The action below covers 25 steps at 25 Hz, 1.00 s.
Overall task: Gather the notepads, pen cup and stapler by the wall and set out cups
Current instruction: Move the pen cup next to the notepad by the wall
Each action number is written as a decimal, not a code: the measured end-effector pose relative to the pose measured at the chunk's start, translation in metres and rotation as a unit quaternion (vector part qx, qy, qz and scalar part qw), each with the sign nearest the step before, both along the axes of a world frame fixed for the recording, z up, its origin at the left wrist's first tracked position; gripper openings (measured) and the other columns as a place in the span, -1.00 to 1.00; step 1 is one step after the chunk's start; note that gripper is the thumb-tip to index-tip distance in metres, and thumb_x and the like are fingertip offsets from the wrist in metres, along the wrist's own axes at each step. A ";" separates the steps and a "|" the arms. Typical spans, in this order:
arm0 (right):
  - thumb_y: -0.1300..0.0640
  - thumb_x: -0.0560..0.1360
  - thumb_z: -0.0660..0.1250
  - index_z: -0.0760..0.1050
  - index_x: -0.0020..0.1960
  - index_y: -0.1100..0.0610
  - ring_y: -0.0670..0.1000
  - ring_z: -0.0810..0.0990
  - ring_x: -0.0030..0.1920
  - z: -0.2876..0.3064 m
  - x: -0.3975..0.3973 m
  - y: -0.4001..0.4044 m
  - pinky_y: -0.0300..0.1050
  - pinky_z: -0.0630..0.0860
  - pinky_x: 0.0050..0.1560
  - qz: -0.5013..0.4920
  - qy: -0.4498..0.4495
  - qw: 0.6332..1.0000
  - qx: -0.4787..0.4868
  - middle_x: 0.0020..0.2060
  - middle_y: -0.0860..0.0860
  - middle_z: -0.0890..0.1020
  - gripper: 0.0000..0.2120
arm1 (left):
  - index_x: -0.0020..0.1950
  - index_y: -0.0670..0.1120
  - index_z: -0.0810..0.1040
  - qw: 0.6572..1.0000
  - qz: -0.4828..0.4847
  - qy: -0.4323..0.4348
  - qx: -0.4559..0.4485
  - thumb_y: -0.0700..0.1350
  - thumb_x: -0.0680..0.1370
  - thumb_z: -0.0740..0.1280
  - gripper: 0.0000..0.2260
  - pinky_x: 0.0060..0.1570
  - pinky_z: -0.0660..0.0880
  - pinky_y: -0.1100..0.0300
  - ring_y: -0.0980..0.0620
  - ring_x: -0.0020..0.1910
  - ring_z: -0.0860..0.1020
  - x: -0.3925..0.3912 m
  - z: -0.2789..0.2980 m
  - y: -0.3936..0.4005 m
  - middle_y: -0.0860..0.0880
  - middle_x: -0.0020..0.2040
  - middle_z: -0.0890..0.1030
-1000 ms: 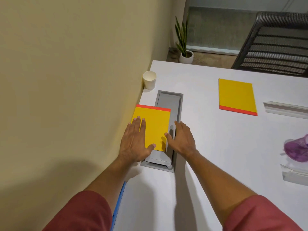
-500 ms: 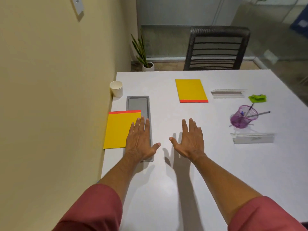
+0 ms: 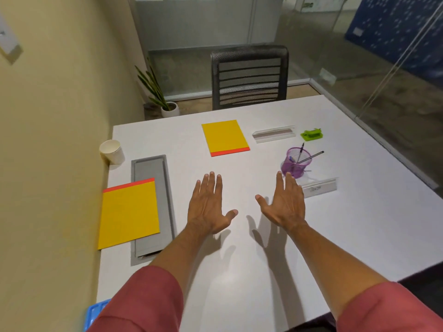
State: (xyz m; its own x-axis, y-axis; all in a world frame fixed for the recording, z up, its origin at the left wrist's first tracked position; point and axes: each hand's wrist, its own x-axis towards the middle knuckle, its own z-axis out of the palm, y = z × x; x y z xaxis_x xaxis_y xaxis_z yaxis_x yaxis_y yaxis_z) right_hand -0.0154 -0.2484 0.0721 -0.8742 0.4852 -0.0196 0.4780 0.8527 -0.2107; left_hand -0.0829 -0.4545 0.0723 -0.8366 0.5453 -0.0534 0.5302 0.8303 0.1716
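Left of the left hand, one yellow notepad already lies against the wall, overlapping the grey cable tray, with a paper cup beyond it by the wall. Both hands hover flat over the white worktop, fingers spread, holding nothing. Ahead of the left hand, well out of reach, lies the second notepad. The right hand has its fingertips just in front of the purple pen cup; further off to its right sits the green stapler.

The pen cup looks like the likely next pick. It is light mesh with pens leaning out, so a wrap low around its wall and an upright carry should keep the pens in. The notepad can be slid by a flat palm rather than pinched.

A second ago both hands pressed on the notepad by the wall; since then they have left it and swung rightward, and the view has turned to take in the rest of the worktop.
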 end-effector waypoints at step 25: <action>0.18 0.55 0.36 0.55 0.29 0.21 0.21 0.62 0.15 -0.034 -0.102 0.195 -0.21 0.49 -0.13 -0.350 0.173 0.846 -0.364 0.21 0.21 0.61 -0.68 | 0.17 -0.16 0.58 0.835 0.218 -0.342 0.372 -0.19 0.51 0.36 -0.76 -0.30 0.56 0.33 -0.01 -0.21 0.63 -0.109 -0.041 0.257 -0.17 0.01 0.66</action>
